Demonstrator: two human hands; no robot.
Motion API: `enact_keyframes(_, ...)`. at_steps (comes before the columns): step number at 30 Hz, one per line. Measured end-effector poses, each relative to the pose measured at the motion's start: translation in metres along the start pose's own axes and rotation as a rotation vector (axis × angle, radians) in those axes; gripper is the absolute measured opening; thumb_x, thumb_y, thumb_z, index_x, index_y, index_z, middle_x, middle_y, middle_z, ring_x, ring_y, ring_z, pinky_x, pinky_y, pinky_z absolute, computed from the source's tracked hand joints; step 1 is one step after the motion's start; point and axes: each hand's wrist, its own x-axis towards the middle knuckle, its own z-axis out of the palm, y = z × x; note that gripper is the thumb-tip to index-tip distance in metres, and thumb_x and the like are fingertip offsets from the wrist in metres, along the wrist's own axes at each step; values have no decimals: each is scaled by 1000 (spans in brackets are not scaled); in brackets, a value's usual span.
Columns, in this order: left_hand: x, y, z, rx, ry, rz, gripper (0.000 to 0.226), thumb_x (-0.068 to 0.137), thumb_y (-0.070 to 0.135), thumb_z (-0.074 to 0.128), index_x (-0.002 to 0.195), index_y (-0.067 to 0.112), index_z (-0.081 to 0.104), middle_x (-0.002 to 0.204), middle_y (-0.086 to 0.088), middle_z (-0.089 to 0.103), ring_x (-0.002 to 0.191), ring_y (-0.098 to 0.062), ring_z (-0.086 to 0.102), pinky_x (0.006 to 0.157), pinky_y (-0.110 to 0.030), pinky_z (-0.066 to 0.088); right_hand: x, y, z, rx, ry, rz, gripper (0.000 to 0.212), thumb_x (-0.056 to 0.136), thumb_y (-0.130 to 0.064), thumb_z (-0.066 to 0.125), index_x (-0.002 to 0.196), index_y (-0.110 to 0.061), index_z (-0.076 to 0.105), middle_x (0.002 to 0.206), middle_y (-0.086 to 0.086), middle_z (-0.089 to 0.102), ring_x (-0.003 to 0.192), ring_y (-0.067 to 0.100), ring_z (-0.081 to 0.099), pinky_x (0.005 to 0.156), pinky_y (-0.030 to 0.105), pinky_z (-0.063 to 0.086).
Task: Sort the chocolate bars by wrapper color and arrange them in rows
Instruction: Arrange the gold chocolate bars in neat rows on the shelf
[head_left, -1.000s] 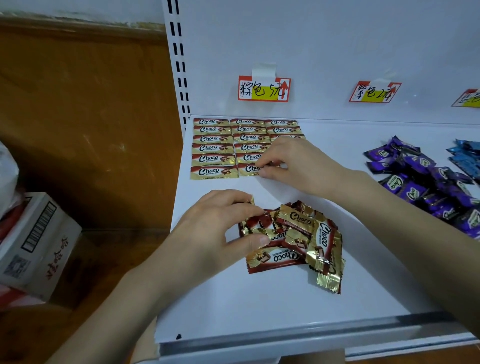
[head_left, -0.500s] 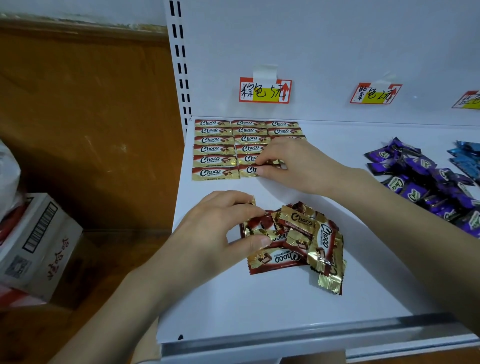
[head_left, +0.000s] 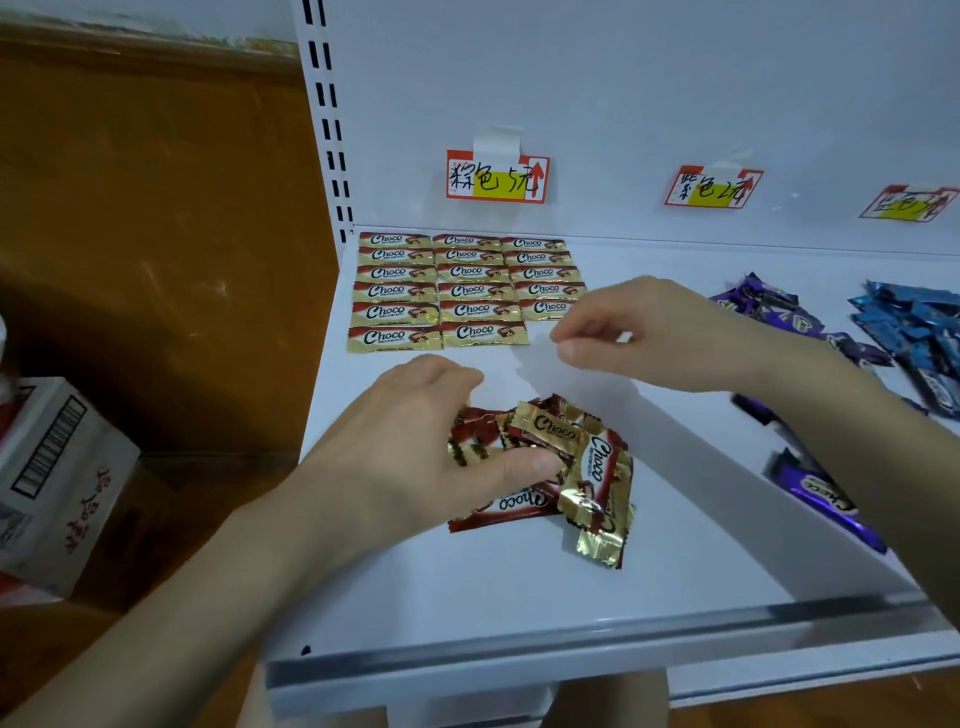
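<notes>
Gold-and-brown Choco bars lie in three neat columns at the back left of the white shelf. A loose pile of the same brown bars sits in the middle of the shelf. My left hand is on the left side of that pile, with thumb and curled fingers gripping a bar there. Just right of the rows' front end hovers my right hand, its fingers loosely curled and holding nothing.
Purple bars lie heaped at the right, with one more nearer the front. Blue bars are at the far right. Colour labels hang on the back panel. A cardboard box stands on the floor at the left.
My right hand has lifted off the bar at the front of the middle column and drawn back to the right, empty. My left hand stays on the pile.
</notes>
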Motion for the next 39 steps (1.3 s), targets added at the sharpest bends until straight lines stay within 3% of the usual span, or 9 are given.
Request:
enact_keyframes(6,11,52,14,270,-127,-181,119,49,93,30,140,17,27,138,-8,36,128,-24,32,97,-35,34,-43,6,-2,120,-264,119,15,78,-38,65,90,-38,57,93,-14,66,79,-5,61,68,9,45)
enact_keyframes(15,9,46,24,197,9,-118,51,74,60,63,97,20,42,95,-1,39,91,-18,37,68,-29,29,-78,4,28,210,26,142,26,81,-21,68,105,-13,63,91,-1,62,74,7,56,65,5,39)
enact_keyframes(18,5,39,19,69,35,-146,46,76,45,71,102,17,44,107,-6,50,91,-19,44,60,-26,31,-85,-1,36,226,109,148,26,82,-18,67,106,-8,62,94,3,59,77,9,54,67,3,38)
enact_keyframes(21,-1,36,16,-75,120,-166,61,80,27,72,131,11,43,131,-8,49,110,-22,47,75,-24,35,-85,-5,40,216,152,174,30,83,-20,66,109,-6,61,96,4,58,87,14,55,73,12,41)
enact_keyframes(24,-8,37,15,-264,280,-204,62,82,15,69,137,10,40,138,-9,46,110,-21,49,77,-23,35,-84,-10,45,234,181,201,32,84,-24,66,110,-7,60,96,5,57,89,15,55,79,17,42)
enact_keyframes(27,-14,34,14,-634,404,-299,42,82,8,69,120,12,55,115,-5,61,102,-22,58,74,-22,46,-80,-17,51,252,213,184,29,84,-27,65,107,-9,61,93,1,57,82,11,54,71,13,41)
enact_keyframes(30,-18,24,8,-979,523,-388,22,77,2,71,88,17,59,90,-5,68,86,-25,66,77,-37,54,-76,-28,57,253,267,89,14,85,-27,65,92,-15,65,80,-10,58,68,-5,52,65,5,38)
enact_keyframes(33,-22,15,4,-1090,589,-451,20,78,3,70,84,16,57,78,-4,65,64,-20,61,65,-34,49,-71,-41,63,256,270,-42,10,84,-26,66,85,-16,69,78,-15,59,71,-8,52,68,7,38)
enact_keyframes(39,-29,7,3,-1229,647,-459,17,81,6,68,91,16,59,81,-2,68,65,-15,62,62,-28,46,-54,-55,77,48,155,-299,35,81,-28,69,109,-8,66,109,5,65,102,13,52,88,13,29)
